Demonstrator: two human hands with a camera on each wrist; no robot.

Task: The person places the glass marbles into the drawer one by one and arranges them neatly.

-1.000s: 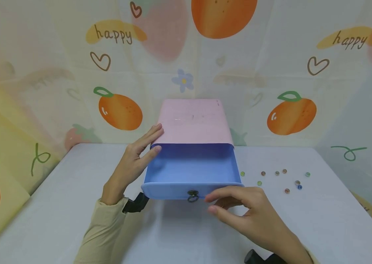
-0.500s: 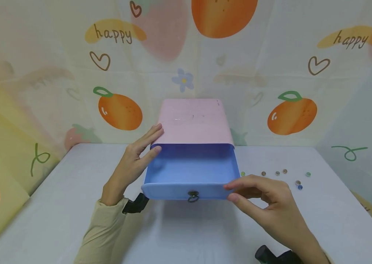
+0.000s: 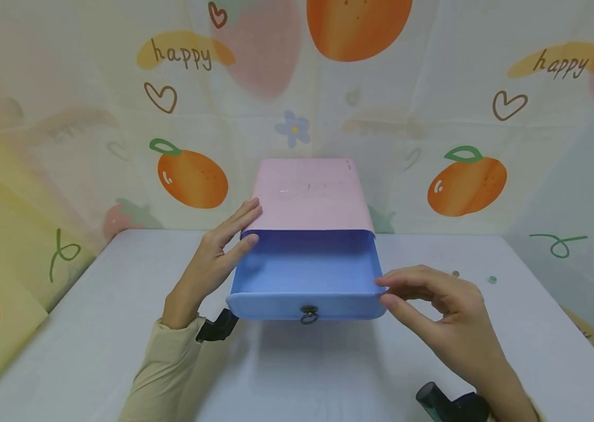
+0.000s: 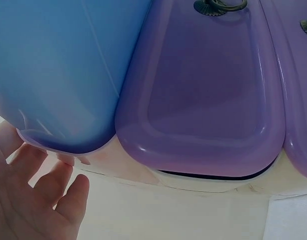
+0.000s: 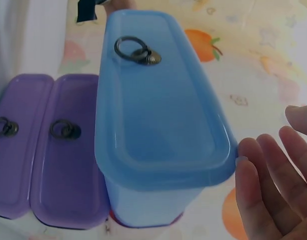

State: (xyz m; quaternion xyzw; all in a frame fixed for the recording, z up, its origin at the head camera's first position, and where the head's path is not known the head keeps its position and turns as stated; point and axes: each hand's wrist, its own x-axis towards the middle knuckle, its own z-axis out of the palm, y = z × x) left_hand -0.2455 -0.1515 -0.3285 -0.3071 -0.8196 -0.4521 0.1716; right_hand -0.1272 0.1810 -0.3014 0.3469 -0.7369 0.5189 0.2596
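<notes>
Blue translucent plastic, smooth and glossy: the pulled-out drawer [image 3: 304, 275] is the landmark, a rounded-corner rectangular tray, standing out from the front of a pink-topped cabinet [image 3: 310, 193].

Right hand [image 3: 441, 316]: fingers loosely bent, thumb and forefinger a narrow gap apart, holding nothing. Fingertips [image 3: 383, 282] just at the drawer's front right corner; contact can't be told from the head view. In the right wrist view the fingers [image 5: 266, 185] sit just beside that corner, gripping nothing.

Left hand [image 3: 212, 264]: fingers straight and slightly spread, laid flat against the cabinet's left side at the back left corner of the drawer, thumb tip at the drawer's rim. Nothing gripped. Beige sleeve [image 3: 162, 375] below the wrist, with a black strap [image 3: 216, 326] by the drawer's front left corner.

Drawer front is a smooth convex panel with a dark metal ring pull [image 3: 308, 313] at its middle. Inside of the drawer is bare blue plastic.

Under the drawer, wrist views show purple drawer fronts [image 5: 48, 150], same glossy rounded shape, each with a ring pull, pushed in.

Right of the drawer, past the right hand, two small round beads [image 3: 473, 276] lie on the pale matte table [image 3: 91, 328]. Behind the cabinet hangs a soft printed cloth [image 3: 191, 176] with oranges, hearts and "happy" lettering.
</notes>
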